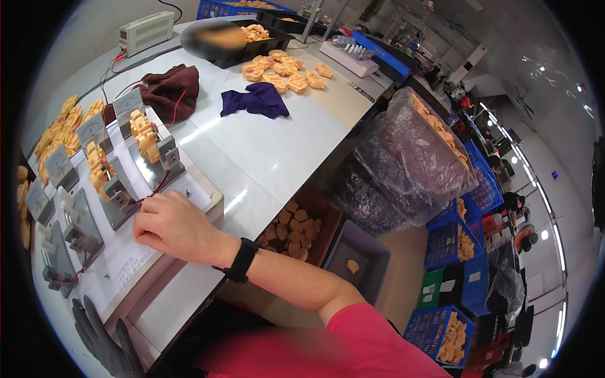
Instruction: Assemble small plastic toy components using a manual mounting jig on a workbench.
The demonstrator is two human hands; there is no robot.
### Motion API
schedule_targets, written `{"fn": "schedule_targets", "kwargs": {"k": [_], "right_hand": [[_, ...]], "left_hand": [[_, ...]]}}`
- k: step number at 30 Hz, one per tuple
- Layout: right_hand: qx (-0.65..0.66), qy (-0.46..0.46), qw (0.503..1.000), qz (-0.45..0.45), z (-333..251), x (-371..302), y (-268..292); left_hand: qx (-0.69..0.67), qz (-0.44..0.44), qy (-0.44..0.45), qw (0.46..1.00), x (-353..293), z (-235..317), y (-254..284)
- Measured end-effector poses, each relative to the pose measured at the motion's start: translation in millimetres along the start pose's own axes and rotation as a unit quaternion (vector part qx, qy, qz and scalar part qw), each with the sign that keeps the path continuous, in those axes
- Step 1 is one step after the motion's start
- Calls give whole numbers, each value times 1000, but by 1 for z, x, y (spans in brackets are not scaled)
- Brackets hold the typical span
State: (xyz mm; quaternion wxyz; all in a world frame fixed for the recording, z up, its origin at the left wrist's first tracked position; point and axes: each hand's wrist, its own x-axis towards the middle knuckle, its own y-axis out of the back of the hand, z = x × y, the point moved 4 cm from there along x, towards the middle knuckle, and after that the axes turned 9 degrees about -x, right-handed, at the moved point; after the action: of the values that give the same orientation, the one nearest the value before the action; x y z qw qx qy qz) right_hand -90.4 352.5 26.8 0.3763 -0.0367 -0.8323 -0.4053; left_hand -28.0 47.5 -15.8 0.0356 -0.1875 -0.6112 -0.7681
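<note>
My right hand [179, 230], bare with a black band at the wrist, rests over the near edge of a white test board [135, 258]. Its fingers are curled closed, and what they hold, if anything, is hidden. Just beyond it stands a grey metal fixture [120, 195] with a red wire. Tan plastic parts sit upright in two fixtures: one tan part [145, 135] at the far end, another tan part [97, 165] beside it. The nearer white-pegged fixtures [79, 223] hold no tan part. At the lower left, my left hand [107, 337] wears a dark grey glove, fingers spread, holding nothing.
Tan parts [60, 135] are heaped behind the gauges, more tan parts [287, 69] at the table's far end. Purple cloth [255, 101], maroon cloth [170, 88] and a power supply [147, 31] share the table. Bins [362, 255] and a plastic-wrapped crate [409, 157] stand right.
</note>
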Motion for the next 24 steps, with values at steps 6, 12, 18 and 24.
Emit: {"fn": "schedule_targets", "kwargs": {"k": [6, 12, 18, 24], "right_hand": [[-6, -4, 1000, 0, 0, 1, 3], [5, -10, 1000, -7, -3, 6, -1], [-30, -18, 999, -31, 4, 0, 5], [-12, -26, 998, -47, -2, 2, 5]], "left_hand": [[-13, 11, -10, 1000, 2, 7, 3], [10, -4, 4, 1000, 2, 4, 12], [-56, -45, -24, 997, 6, 39, 34], [-210, 0, -56, 976, 40, 76, 128]]}}
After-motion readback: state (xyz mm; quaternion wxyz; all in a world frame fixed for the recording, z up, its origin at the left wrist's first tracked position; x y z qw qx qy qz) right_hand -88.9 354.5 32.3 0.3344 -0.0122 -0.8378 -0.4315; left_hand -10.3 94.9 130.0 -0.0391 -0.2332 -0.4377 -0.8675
